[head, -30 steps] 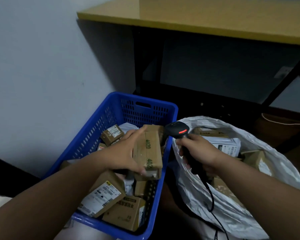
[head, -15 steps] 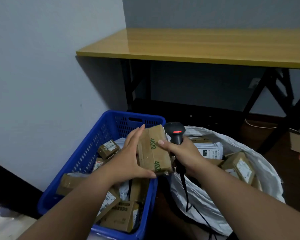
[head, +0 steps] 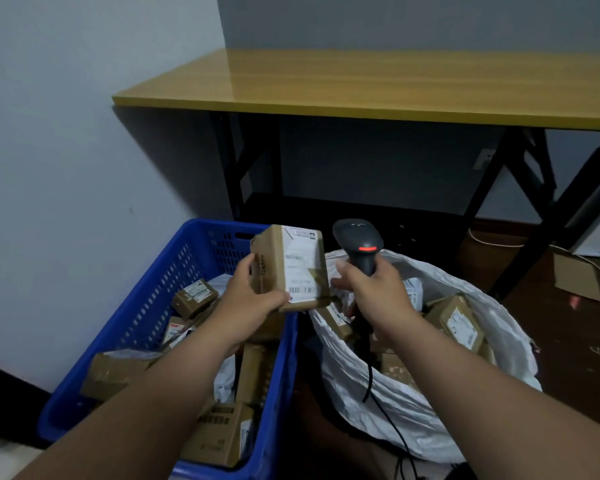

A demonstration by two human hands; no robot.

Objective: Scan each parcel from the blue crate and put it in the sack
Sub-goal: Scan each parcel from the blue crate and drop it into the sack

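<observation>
My left hand [head: 248, 299] grips a small brown cardboard parcel [head: 293, 268] above the right rim of the blue crate [head: 146, 313], its white label with a barcode turned up toward me. My right hand [head: 373, 289] holds a black barcode scanner [head: 359, 245] by its handle, just right of the parcel, with a red light lit on its head. Its thumb reaches toward the parcel's right edge. The crate holds several more cardboard parcels [head: 193, 297]. The white sack [head: 409, 403] stands open on the right with several parcels [head: 456, 320] inside.
A yellow-topped table [head: 378, 88] on black legs stands behind the crate and sack. The scanner's black cable [head: 390, 420] hangs over the sack's front. A flat piece of cardboard [head: 577, 275] and a pale cord lie on the dark floor at right. A wall borders the left.
My left hand has lifted the parcel out of the crate and turned it, so the labelled face now shows instead of the plain taped one. The scanner rose beside it.
</observation>
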